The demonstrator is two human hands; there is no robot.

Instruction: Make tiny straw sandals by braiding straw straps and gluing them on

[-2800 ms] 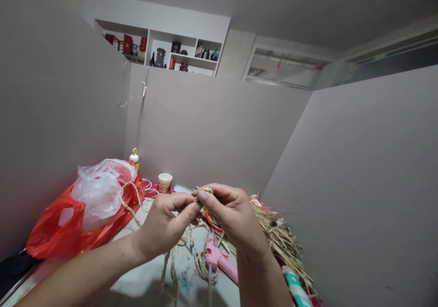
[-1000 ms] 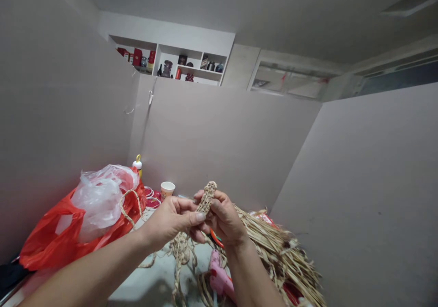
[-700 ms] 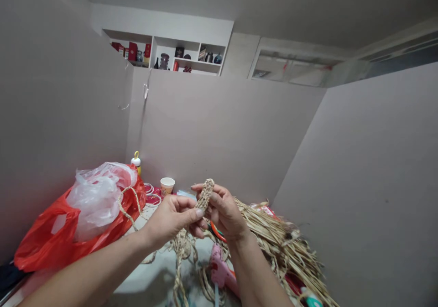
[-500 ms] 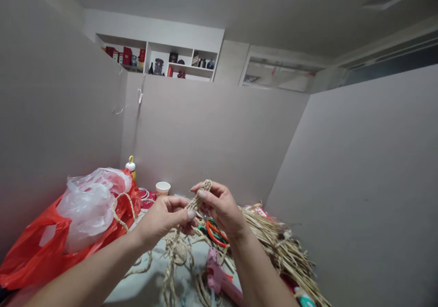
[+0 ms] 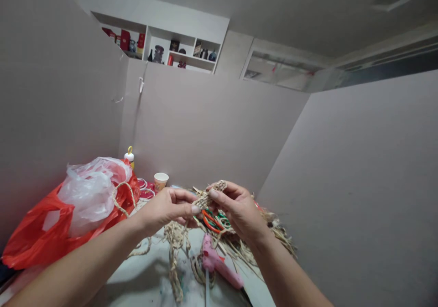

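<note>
A small braided straw piece (image 5: 204, 200) is held up between both hands above the table. My left hand (image 5: 171, 210) pinches its lower left end, thumb on top. At its upper right end, my right hand (image 5: 236, 204) grips it between thumb and fingers. Below my left hand, a braided straw bundle (image 5: 175, 238) hangs or lies over the table; whether it joins the held piece cannot be seen. A pink glue gun (image 5: 217, 263) lies below the hands, and orange-handled scissors (image 5: 211, 221) are just behind them, partly hidden.
Red and white plastic bags (image 5: 89, 202) fill the left side. A paper cup (image 5: 160, 181) and a yellow-and-white bottle (image 5: 129, 157) stand at the back. Loose straw stalks (image 5: 280, 234) lie at the right. Grey partitions (image 5: 205, 129) enclose the table.
Both hands have shifted right with the braided piece, which now lies at a flatter tilt. The camera view has turned slightly, and more of the glue gun shows.
</note>
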